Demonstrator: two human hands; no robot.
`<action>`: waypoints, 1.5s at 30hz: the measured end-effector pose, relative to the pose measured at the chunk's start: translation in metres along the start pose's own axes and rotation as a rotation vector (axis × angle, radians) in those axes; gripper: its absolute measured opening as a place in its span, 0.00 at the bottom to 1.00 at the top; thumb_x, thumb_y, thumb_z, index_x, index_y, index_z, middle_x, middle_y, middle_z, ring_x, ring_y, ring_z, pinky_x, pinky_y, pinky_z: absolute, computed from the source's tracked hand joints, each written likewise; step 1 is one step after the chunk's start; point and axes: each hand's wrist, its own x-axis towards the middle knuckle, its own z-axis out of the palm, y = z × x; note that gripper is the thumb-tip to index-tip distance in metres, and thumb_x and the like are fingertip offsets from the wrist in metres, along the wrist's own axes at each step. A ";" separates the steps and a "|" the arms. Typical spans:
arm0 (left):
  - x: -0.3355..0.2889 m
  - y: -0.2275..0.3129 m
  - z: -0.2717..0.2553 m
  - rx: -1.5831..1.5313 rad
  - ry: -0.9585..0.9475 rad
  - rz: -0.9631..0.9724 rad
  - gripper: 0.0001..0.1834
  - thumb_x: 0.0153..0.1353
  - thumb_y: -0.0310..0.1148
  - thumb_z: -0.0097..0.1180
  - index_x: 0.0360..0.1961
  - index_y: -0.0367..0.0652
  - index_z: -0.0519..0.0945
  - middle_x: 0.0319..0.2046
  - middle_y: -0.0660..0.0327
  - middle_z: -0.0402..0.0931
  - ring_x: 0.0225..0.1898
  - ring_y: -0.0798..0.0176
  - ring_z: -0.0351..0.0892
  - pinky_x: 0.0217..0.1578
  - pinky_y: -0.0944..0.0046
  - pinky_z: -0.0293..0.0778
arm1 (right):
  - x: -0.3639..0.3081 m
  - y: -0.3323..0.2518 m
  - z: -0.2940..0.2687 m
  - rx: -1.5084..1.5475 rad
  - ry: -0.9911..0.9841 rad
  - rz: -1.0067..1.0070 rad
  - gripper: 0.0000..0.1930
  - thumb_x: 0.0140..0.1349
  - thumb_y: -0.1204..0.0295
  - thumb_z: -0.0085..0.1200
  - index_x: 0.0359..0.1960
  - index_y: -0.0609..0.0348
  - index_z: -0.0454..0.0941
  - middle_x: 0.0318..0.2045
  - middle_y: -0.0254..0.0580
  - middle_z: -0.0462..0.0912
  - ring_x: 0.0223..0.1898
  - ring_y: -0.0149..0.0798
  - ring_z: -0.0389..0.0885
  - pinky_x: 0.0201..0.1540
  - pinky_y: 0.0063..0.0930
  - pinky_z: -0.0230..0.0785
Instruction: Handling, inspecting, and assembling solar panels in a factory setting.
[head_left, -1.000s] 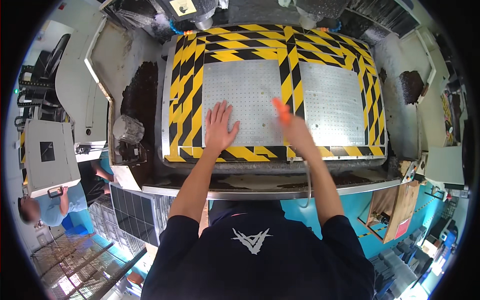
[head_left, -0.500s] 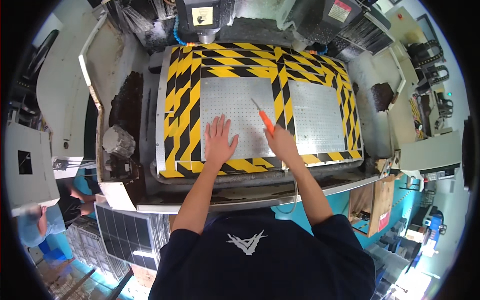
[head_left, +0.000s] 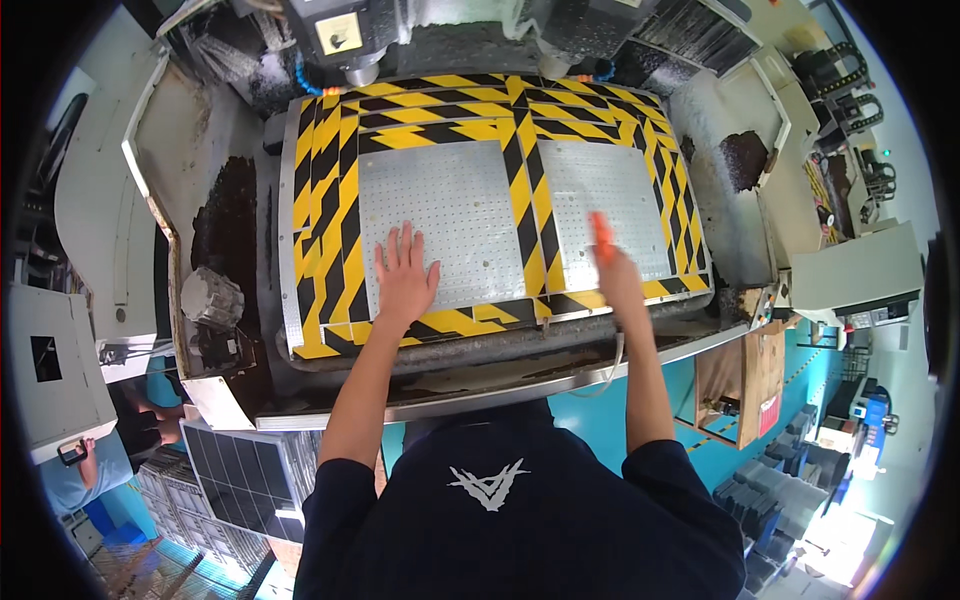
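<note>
My left hand (head_left: 405, 280) lies flat on the near left part of a perforated metal plate (head_left: 450, 190), its fingers spread and holding nothing. My right hand (head_left: 621, 283) is wrapped round an orange air blow gun (head_left: 602, 232), above the near part of a second perforated plate (head_left: 588, 185). Motion blurs the gun, and its thin metal nozzle does not show clearly. A pale hose (head_left: 616, 362) hangs below my right wrist. Yellow and black striped tape (head_left: 345, 240) frames both plates on the machine bed.
Two machine heads, one with a spindle (head_left: 362, 72), stand over the bed's far edge. A metal sill (head_left: 450, 403) runs along the front. Rusty side walls flank the bed, with a round grimy part (head_left: 212, 298) at left. Another person (head_left: 95, 465) is at far left, holding a dark device.
My right hand has carried the blow gun rightward from the left plate to the right one. My left hand stays flat on the left plate. The whole view has shifted slightly.
</note>
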 end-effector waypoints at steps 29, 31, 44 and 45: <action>0.117 0.222 0.072 0.007 -0.214 0.160 0.40 0.76 0.59 0.35 0.80 0.47 0.52 0.82 0.49 0.37 0.80 0.34 0.31 0.74 0.27 0.27 | 0.021 0.146 -0.080 -0.134 0.204 -0.045 0.18 0.72 0.58 0.52 0.38 0.66 0.78 0.31 0.58 0.87 0.35 0.60 0.88 0.39 0.53 0.81; 0.118 0.223 0.070 0.007 -0.218 0.161 0.40 0.76 0.59 0.35 0.80 0.46 0.52 0.82 0.49 0.37 0.80 0.34 0.31 0.74 0.27 0.27 | 0.016 0.134 -0.073 -0.201 0.160 -0.124 0.19 0.72 0.58 0.52 0.38 0.66 0.77 0.30 0.58 0.86 0.33 0.61 0.87 0.38 0.54 0.80; 0.118 0.220 0.075 0.007 -0.267 0.135 0.41 0.75 0.61 0.36 0.81 0.52 0.49 0.82 0.51 0.37 0.81 0.35 0.30 0.74 0.27 0.27 | -0.082 0.166 -0.095 -0.221 0.281 0.185 0.21 0.71 0.56 0.53 0.35 0.67 0.78 0.28 0.61 0.86 0.31 0.65 0.86 0.37 0.58 0.79; 0.120 0.220 0.075 0.010 -0.261 0.133 0.41 0.75 0.60 0.36 0.81 0.52 0.48 0.82 0.51 0.37 0.81 0.35 0.30 0.74 0.27 0.28 | -0.095 0.167 -0.091 -0.198 0.178 0.160 0.22 0.71 0.55 0.53 0.35 0.67 0.78 0.28 0.63 0.85 0.33 0.66 0.85 0.38 0.59 0.78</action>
